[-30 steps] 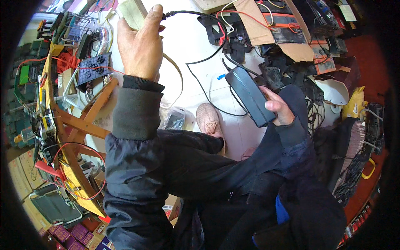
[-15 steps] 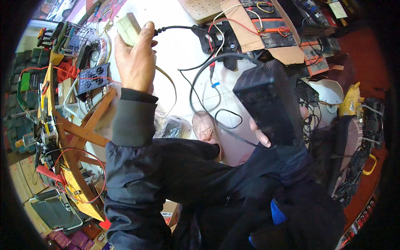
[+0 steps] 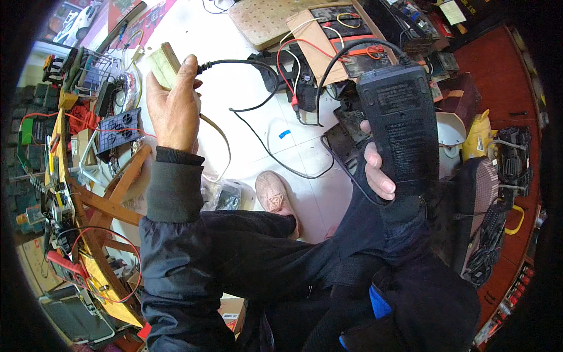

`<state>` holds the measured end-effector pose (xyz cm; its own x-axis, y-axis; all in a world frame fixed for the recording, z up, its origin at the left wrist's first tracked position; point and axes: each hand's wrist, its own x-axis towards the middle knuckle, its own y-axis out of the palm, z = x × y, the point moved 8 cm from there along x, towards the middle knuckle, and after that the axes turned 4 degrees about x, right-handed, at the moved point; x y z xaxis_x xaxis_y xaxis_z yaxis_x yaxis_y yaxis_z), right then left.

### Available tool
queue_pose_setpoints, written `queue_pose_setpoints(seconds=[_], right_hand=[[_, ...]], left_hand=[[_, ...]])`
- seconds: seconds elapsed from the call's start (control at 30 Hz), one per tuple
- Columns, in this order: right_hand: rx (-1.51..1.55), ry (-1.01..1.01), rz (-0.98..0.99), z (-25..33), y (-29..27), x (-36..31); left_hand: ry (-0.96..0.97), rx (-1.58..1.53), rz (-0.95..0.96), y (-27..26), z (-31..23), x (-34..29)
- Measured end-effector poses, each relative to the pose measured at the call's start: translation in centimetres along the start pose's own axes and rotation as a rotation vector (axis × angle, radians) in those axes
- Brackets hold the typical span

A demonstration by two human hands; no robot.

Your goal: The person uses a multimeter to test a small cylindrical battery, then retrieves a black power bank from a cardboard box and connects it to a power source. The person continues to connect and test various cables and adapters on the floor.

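My left hand [image 3: 173, 114] is closed around a pale yellow-green extension socket [image 3: 164, 63], raised at the upper left. A black cord [image 3: 234, 61] with a ribbed sleeve meets it by my thumb; the plug itself is hidden. A flat brownish cord [image 3: 221, 132] hangs below the same hand. My right hand [image 3: 378, 170] holds a black charger [image 3: 402, 126] from beneath, its fingers showing along the left side. Printed text covers the charger's facing side. A thick black cable [image 3: 321, 82] loops from its top end, and a thinner lead runs near its lower end.
Batteries with orange tops [image 3: 352, 53] and a cardboard flap [image 3: 316, 56] lie at the upper right, with red and white wires. A wooden frame [image 3: 108, 199] stands left, near a blue-grey plastic grille [image 3: 120, 132]. My shoe [image 3: 275, 196] rests on the white floor; a yellow bag [image 3: 478, 138] lies right.
My right hand has turned the charger, so its printed side now shows, and moved it slightly right. My left hand appears lower and further left with the extension socket.
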<state>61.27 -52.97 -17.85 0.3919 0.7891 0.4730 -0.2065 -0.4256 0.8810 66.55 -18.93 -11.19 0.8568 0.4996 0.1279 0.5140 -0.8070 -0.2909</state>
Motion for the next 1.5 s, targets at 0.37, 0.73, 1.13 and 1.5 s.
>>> queue_pose_setpoints(seconds=[0.37, 0.73, 1.13, 1.5], right_hand=[[-0.126, -0.070, -0.072, -0.4, 0.6, 0.5], [-0.822, -0.054, -0.949, -0.5, -8.1, -4.0], [-1.880, 0.321, -1.389, -0.1, -25.5, -5.8], [-1.962, 0.304, -1.572, 4.0, -29.4, -7.2]], left_hand=[[0.007, 0.007, 0.007, -0.1, -0.1, 0.1], [-0.007, -0.050, -0.010, -0.3, 0.0, 0.0], [-0.016, -0.151, -0.017, -1.2, 0.0, -0.3], [-0.208, -0.033, 0.189, -0.3, 2.6, -1.0]])
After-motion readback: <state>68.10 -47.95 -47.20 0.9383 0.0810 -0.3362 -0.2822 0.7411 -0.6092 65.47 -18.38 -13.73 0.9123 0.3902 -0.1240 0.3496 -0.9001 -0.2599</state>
